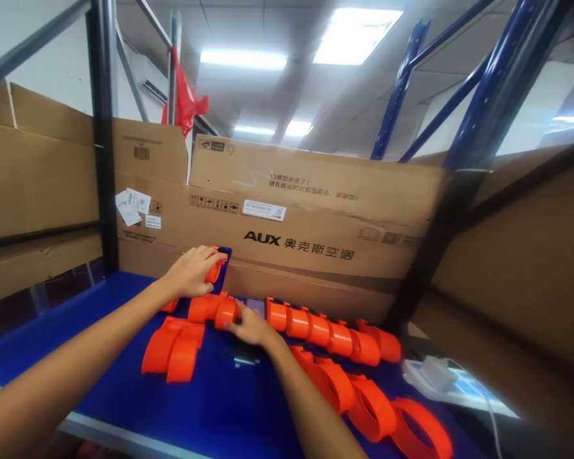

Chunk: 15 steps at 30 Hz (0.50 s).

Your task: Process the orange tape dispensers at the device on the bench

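My left hand (191, 271) is raised at the back of the blue shelf surface, its fingers wrapped round an orange ring-shaped piece (213, 273). A dark blue plate (225, 269) stands tilted right behind that piece. Lower and to the right, my right hand (252, 326) has its thumb and fingers closed on the edge of another orange ring (225, 315). More orange pieces (197, 309) sit just left of that ring. Left of my right forearm, a pair of orange rings (180, 358) lies on the shelf.
A row of orange rings (318, 330) runs along the back right. Larger orange rings (370, 411) lie in front of them. At the right are a white power strip with an adapter (437, 373) and a cable. Cardboard (296, 223) walls the back; blue rack posts (488, 95) flank it.
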Tool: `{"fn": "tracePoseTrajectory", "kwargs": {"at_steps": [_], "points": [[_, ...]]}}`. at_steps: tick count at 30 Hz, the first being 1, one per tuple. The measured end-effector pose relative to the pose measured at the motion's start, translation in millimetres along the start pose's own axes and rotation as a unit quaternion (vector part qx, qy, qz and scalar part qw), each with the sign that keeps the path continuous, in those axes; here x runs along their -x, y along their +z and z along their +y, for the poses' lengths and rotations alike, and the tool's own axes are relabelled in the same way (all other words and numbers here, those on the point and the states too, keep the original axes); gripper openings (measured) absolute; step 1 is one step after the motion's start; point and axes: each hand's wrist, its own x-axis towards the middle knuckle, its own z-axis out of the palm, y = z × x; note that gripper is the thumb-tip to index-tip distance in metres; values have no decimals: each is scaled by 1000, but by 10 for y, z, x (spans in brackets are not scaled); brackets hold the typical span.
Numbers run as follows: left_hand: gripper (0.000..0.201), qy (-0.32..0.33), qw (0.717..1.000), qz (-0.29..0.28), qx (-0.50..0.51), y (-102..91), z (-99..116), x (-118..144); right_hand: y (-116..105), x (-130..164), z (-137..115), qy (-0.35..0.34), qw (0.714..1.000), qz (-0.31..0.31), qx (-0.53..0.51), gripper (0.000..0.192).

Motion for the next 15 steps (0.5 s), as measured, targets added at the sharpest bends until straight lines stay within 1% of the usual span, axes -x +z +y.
{"fn": "tracePoseTrajectory", "kwargs": {"at_steps": [2, 5, 9, 10, 12, 14, 15], "points": [[80, 11, 1000, -5, 5, 14, 121, -26, -2, 17, 22, -1, 1000, 5, 10, 71], [78, 26, 999, -8, 21, 9, 289, -59, -18, 53, 103, 2, 999, 40, 5, 71], [76, 56, 997, 8, 52, 0, 510, -73, -106, 79, 224, 26, 989, 128, -76, 51], [76, 61, 996, 15, 63, 11, 576, -69, -139, 81, 240, 36, 982, 154, -102, 48], [76, 71, 993, 24, 87, 59, 725, -52, -206, 84, 245, 63, 961, 203, -178, 52], [77, 84, 989, 30, 114, 140, 891, -27, -262, 93, 222, 80, 928, 231, -282, 58], [78, 91, 987, 31, 127, 189, 974, -13, -282, 101, 207, 78, 912, 237, -325, 59]]}}
